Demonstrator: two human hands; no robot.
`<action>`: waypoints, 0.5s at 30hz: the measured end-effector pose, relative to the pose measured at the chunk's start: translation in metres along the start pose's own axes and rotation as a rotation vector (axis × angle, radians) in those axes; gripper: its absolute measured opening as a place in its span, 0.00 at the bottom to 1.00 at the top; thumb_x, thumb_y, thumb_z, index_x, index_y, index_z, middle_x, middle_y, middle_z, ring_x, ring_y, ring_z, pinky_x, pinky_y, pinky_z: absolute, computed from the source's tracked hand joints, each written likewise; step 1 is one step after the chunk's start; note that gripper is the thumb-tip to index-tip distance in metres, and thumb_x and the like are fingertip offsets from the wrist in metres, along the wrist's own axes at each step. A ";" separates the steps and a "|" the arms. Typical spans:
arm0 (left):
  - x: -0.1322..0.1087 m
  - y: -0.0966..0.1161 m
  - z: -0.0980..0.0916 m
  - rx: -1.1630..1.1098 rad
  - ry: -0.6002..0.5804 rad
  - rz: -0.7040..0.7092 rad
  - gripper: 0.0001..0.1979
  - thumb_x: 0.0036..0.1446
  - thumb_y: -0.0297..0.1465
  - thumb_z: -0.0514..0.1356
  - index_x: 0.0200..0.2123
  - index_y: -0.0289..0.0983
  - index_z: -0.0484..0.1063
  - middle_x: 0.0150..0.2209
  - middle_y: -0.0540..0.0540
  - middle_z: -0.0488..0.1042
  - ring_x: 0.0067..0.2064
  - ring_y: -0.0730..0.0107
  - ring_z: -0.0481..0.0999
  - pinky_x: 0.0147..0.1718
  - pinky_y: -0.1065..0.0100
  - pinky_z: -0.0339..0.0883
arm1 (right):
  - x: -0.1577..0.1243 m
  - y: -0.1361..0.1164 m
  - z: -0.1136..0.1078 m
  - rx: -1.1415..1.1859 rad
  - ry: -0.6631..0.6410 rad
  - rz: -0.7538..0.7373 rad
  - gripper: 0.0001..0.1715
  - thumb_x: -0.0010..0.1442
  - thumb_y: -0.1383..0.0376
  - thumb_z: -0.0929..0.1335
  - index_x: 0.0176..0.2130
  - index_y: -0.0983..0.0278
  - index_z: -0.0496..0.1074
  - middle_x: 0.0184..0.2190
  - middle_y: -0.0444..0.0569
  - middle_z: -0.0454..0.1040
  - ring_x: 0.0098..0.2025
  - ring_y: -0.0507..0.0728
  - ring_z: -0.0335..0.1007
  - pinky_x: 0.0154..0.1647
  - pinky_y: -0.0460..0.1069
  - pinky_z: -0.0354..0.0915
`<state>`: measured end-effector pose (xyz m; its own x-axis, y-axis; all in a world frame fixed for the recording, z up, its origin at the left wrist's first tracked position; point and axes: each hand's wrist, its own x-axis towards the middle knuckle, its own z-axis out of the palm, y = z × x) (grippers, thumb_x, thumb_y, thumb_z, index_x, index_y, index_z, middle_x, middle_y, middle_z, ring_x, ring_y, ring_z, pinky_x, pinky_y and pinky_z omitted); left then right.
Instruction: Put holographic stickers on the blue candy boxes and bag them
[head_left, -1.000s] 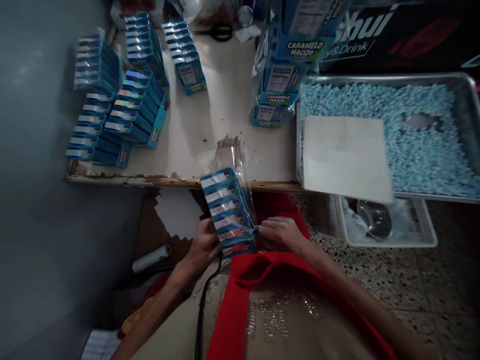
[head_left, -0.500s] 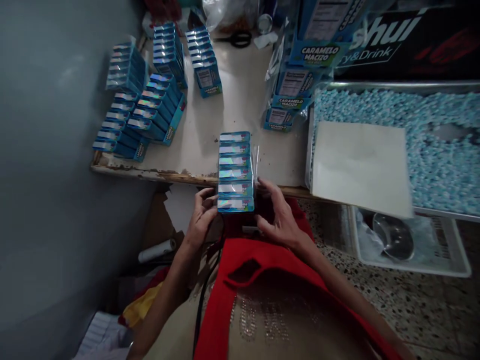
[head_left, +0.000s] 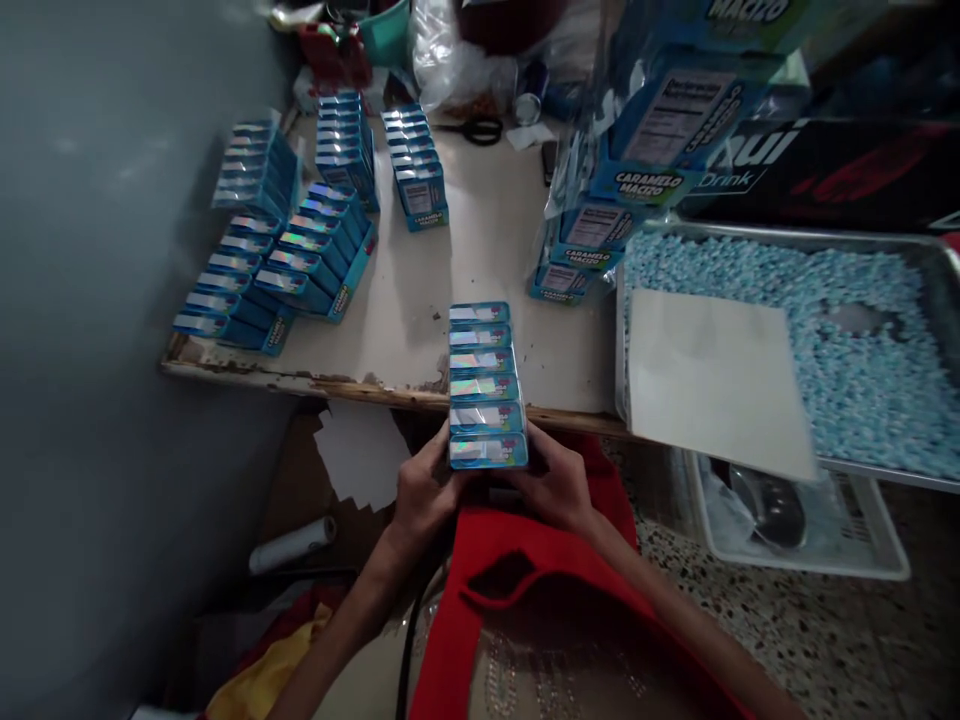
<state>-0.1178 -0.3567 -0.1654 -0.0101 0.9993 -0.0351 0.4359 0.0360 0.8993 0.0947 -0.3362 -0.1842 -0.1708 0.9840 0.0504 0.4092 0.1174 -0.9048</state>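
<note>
A display box of blue candy packs, standing in a row with clear film around them, juts over the front edge of the table. My left hand is closed on its near left side, the fingertips partly hidden behind the box. On the opposite side my right hand grips the near right corner, its fingers also partly out of sight. Further left on the table, several similar filled boxes stand grouped together, and another box stands behind.
Wrapped boxes marked "Caramelo Macizo" are stacked at the right. Beside them a metal tray of small blue candies carries a pale sheet. Black scissors lie at the back. Below the tray is a white plastic bin.
Both hands have closed in on the sides of the box from a looser, more open pose. The film flap that stuck out at its right now lies closer. The whole view has shifted.
</note>
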 end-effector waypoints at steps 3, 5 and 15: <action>-0.004 0.001 0.001 0.056 0.072 0.060 0.24 0.64 0.40 0.63 0.59 0.36 0.78 0.53 0.39 0.83 0.50 0.57 0.84 0.52 0.65 0.76 | -0.004 0.000 0.000 -0.071 0.063 -0.018 0.31 0.62 0.56 0.74 0.63 0.57 0.75 0.54 0.50 0.82 0.50 0.65 0.83 0.52 0.56 0.78; -0.004 -0.001 0.004 0.087 0.108 0.080 0.22 0.64 0.40 0.61 0.56 0.37 0.80 0.49 0.40 0.84 0.49 0.57 0.85 0.52 0.65 0.77 | -0.004 0.000 0.001 -0.110 0.100 -0.040 0.27 0.63 0.57 0.72 0.60 0.58 0.78 0.51 0.50 0.84 0.46 0.64 0.85 0.48 0.54 0.79; -0.004 -0.001 -0.016 -0.202 0.003 -0.112 0.43 0.48 0.49 0.74 0.66 0.42 0.72 0.62 0.38 0.77 0.64 0.44 0.75 0.65 0.52 0.67 | -0.004 -0.005 -0.007 0.039 0.053 0.104 0.46 0.55 0.49 0.78 0.68 0.55 0.68 0.59 0.53 0.79 0.59 0.69 0.78 0.62 0.63 0.73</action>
<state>-0.1325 -0.3602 -0.1589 -0.0510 0.9891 -0.1382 0.2428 0.1465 0.9590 0.1001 -0.3401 -0.1766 -0.0812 0.9964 -0.0238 0.3872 0.0096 -0.9220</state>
